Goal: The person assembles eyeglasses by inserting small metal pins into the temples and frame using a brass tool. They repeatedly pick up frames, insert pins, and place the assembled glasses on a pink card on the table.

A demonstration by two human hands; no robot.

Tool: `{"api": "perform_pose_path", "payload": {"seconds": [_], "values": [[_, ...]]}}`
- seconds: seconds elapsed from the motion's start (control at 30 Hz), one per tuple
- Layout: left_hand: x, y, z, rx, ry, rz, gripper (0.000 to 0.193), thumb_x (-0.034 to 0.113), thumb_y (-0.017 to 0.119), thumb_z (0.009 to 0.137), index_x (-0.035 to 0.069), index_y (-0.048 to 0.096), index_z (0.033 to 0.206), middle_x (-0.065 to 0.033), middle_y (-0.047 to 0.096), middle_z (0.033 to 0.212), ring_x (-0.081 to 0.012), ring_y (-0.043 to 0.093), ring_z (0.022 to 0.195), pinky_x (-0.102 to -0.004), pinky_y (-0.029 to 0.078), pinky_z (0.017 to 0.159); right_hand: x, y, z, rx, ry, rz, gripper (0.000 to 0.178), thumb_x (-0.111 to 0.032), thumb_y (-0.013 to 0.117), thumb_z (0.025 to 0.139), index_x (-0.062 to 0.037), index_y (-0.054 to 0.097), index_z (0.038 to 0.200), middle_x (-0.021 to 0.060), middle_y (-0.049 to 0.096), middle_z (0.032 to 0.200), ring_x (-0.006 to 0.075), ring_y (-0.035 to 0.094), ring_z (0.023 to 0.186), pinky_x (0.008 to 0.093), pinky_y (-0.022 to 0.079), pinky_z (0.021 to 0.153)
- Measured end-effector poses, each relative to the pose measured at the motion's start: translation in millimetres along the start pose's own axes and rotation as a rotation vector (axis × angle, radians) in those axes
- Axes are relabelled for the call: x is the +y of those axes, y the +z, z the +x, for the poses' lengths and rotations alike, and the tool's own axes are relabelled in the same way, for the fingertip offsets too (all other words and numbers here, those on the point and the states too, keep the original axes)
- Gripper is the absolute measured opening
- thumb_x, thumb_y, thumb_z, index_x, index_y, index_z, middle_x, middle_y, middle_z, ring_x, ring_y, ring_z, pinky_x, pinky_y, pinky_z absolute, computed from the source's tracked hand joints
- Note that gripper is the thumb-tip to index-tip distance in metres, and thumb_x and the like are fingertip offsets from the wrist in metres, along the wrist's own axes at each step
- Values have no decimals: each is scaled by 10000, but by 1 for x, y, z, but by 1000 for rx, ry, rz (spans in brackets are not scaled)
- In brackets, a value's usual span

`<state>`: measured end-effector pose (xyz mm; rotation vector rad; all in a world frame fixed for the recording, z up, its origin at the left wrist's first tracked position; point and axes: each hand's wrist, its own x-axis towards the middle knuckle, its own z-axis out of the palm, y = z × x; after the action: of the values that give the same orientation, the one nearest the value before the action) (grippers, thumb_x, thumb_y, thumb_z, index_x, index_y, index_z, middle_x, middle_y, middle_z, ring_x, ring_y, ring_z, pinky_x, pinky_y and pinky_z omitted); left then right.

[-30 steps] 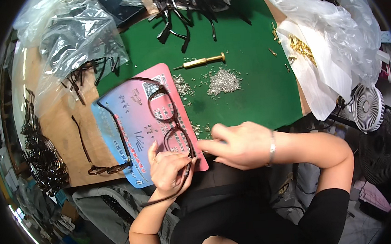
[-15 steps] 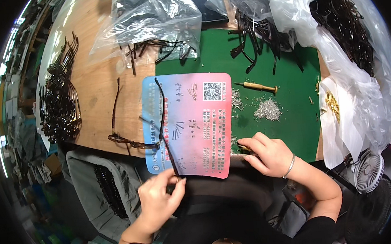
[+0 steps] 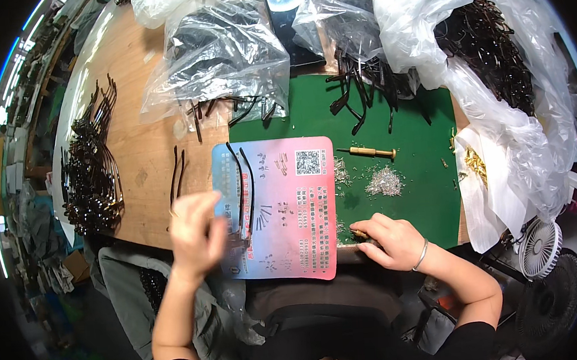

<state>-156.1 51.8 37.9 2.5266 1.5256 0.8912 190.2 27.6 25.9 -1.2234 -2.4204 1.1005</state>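
Observation:
My left hand (image 3: 199, 236), smeared by motion, is over the lower left part of a blue and pink printed card (image 3: 308, 229). It covers the front of the dark brown eyeglasses. Two thin temples (image 3: 178, 171) stick out above the hand on the wood. Two more dark temples (image 3: 251, 182) lie side by side on the card. Whether the left fingers hold anything cannot be made out. At the near edge of the green mat, my right hand (image 3: 393, 241) is closed on a small brass-coloured tool (image 3: 358, 233), mostly hidden by the fingers. Small screws and pins (image 3: 263, 216) lie on the card.
A brass screwdriver (image 3: 371, 151) and a heap of tiny clear or silvery parts (image 3: 385, 182) lie on the green mat (image 3: 431, 203). Frames are piled at left (image 3: 91, 174) and bagged at right (image 3: 494, 58). Loose temples (image 3: 362, 88) and plastic bags (image 3: 219, 51) line the far side.
My left hand has moved left and away from me, over the eyeglasses. The loose temple it held near the card's lower edge is now beside another on the card. My right hand keeps its grip.

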Motion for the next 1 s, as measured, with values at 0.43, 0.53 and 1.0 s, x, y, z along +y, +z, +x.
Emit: {"api": "perform_pose_path", "payload": {"seconds": [0.43, 0.53, 1.0], "values": [[-65, 19, 93, 80, -34, -18, 164, -60, 570, 802, 33, 605, 933, -99, 569, 913, -204, 575, 811, -278, 470, 680, 16, -25, -26, 99, 159, 299, 252, -189, 545, 864, -23, 530, 1053, 141, 557, 950, 285, 579, 857, 346, 480, 750], [-2, -3, 70, 248, -369, -551, 105, 30, 500, 914, 1, 518, 1013, -75, 596, 1020, -84, 547, 771, -175, 433, 613, 33, -54, -41, 299, 399, 266, 215, -188, 579, 839, -23, 565, 976, 97, 580, 899, 188, 584, 816, 302, 472, 738], [140, 43, 32, -565, -827, -1325, 280, 13, 444, 920, -25, 481, 1195, -76, 617, 882, -55, 556, 627, -201, 489, 591, 27, -90, -32, 450, 609, 207, 201, -186, 667, 772, 2, 596, 758, 135, 647, 750, 204, 637, 633, 308, 487, 587]]}}
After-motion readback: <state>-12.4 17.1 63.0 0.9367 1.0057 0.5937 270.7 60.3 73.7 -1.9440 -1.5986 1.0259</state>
